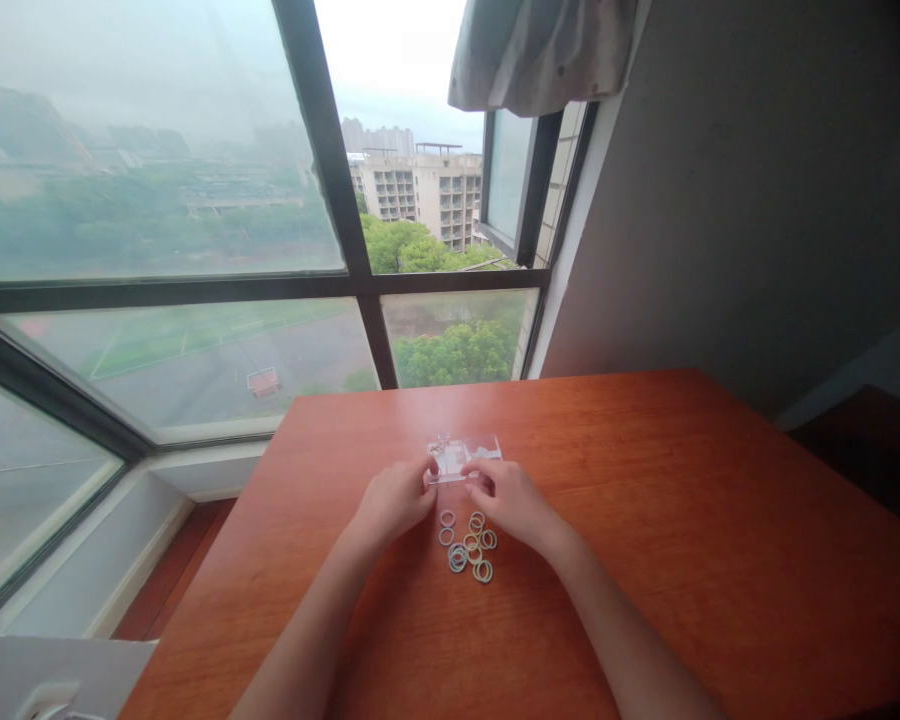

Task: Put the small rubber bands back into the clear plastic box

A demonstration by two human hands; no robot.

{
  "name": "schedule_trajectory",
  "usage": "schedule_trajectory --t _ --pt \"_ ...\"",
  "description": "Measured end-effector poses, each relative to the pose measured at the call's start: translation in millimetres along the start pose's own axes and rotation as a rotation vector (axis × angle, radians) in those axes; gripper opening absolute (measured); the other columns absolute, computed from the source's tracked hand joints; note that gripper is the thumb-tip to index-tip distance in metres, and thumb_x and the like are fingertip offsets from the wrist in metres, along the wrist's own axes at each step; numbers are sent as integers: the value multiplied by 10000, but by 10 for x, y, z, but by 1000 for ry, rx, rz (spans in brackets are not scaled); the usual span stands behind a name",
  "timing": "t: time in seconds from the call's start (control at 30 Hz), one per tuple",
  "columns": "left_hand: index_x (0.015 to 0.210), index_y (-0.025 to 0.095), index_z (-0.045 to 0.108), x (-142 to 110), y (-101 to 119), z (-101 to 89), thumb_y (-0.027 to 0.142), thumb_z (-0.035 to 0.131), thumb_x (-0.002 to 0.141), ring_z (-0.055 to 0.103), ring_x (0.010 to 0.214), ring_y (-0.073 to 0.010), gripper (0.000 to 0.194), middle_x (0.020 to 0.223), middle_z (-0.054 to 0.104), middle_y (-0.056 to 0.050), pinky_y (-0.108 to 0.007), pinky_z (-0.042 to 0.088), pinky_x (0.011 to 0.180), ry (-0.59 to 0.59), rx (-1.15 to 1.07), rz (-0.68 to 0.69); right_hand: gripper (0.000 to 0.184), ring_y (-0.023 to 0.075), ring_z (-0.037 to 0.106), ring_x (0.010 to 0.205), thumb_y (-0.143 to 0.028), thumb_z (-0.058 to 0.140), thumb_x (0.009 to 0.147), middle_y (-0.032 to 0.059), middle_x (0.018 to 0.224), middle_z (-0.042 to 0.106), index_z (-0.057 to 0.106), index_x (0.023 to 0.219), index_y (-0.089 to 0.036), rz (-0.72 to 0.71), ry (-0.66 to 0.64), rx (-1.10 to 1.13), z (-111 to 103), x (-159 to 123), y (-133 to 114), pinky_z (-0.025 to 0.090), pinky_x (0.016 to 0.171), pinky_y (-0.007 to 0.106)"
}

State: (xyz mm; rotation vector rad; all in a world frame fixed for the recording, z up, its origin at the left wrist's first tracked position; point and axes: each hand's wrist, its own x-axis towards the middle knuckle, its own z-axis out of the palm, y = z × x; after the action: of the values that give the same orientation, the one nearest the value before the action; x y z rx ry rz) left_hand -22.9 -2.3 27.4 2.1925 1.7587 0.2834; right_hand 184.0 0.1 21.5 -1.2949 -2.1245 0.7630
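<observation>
A small clear plastic box (461, 456) lies on the reddish-brown wooden table (682, 520), a little beyond my hands. My left hand (396, 500) has its fingers curled and its fingertips pinch the box's near left edge. My right hand (511, 497) is curled too, its fingertips pressed to the box's near right edge. Between my wrists, just in front of the box, lies a loose heap of several small hair ties (469, 545) in pale blue, white and yellow.
The table stands against a large window (195, 260) with dark frames, an open pane at the right. A grey wall (757, 200) rises to the right. A curtain (540, 50) hangs at the top. The floor drops away left of the table.
</observation>
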Motion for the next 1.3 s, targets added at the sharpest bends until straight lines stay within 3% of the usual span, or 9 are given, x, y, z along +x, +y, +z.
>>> schedule_trajectory --t 0.13,0.3,0.77,1.3 --pt "926 237 596 40 -31 81 238 504 813 610 664 -168 146 791 685 -23 -228 315 555 -21 -14 9 362 175 612 759 -252 535 846 12 828 686 595 1203 -259 62 -15 -177 68 -13 -23 389 679 249" --pt "881 224 574 70 -51 111 235 496 810 613 674 -171 106 795 681 -32 -226 331 564 -37 -6 13 376 208 630 926 -295 492 882 46 1045 695 550 1253 -274 96 -95 -319 140 -21 -76 406 745 272" --pt "898 244 571 3 11 16 230 520 797 592 642 -167 114 752 671 1 -235 284 541 21 -19 20 294 200 630 965 -299 470 919 49 1073 693 613 1174 -273 69 -71 -360 177 -21 -79 421 782 275" --pt "793 184 575 -5 5 -74 229 503 782 500 576 -122 85 622 565 22 -215 327 550 9 -337 103 283 172 630 894 -284 375 980 37 979 700 655 977 -244 20 -36 -376 178 -14 -60 391 722 249"
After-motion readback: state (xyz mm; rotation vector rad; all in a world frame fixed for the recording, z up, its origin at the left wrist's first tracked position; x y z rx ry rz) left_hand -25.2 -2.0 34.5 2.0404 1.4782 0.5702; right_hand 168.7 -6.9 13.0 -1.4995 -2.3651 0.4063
